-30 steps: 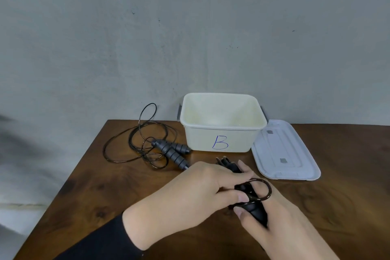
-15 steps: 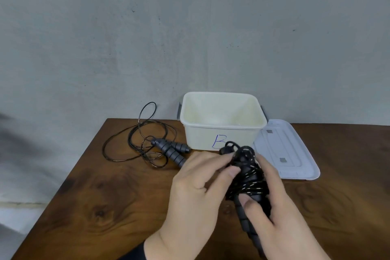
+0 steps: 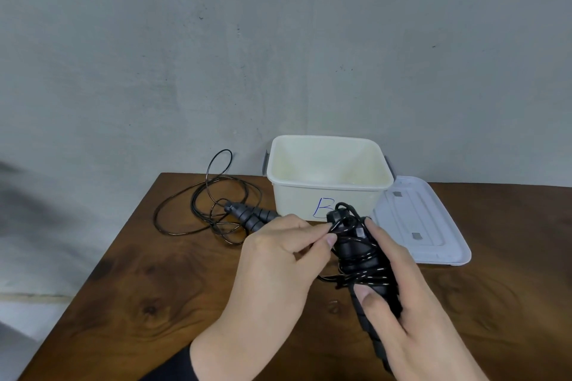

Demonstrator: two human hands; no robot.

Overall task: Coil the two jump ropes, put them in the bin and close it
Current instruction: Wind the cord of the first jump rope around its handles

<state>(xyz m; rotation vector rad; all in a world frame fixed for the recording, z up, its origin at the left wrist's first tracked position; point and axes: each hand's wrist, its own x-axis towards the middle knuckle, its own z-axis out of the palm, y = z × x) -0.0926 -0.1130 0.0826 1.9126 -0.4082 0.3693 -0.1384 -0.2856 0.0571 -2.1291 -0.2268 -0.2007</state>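
Head view, wrapped rope: we hold the first jump rope (image 3: 360, 260) above the tabletop's near middle, its thin cord wound around the paired black handles, just in front of the bin.
Right hand: our right hand (image 3: 411, 312) is closed around the handles from the far side, thumb pressing the windings down.
Left hand: our left hand (image 3: 278, 266) pinches the cord's loose end at the top of the bundle, fingertips together on it.
Second rope: the other jump rope (image 3: 216, 210) lies uncoiled near the tabletop's far left corner, loops sprawling, its ribbed handles (image 3: 252, 216) pointing toward the bin, one loop rising past the far edge.
Bin: the cream bin (image 3: 297, 201), marked B, stands open and empty at the far edge of the table (image 3: 154, 288).
Lid: the white lid (image 3: 433, 226) lies flat just right of the bin.
Handling: we judge the cord light, thin and springy, likely to unwind if the thumb lifts; the handles look stiff and ribbed, so that is where we take hold.
Risk: a loose end may spring free on the way into the bin.
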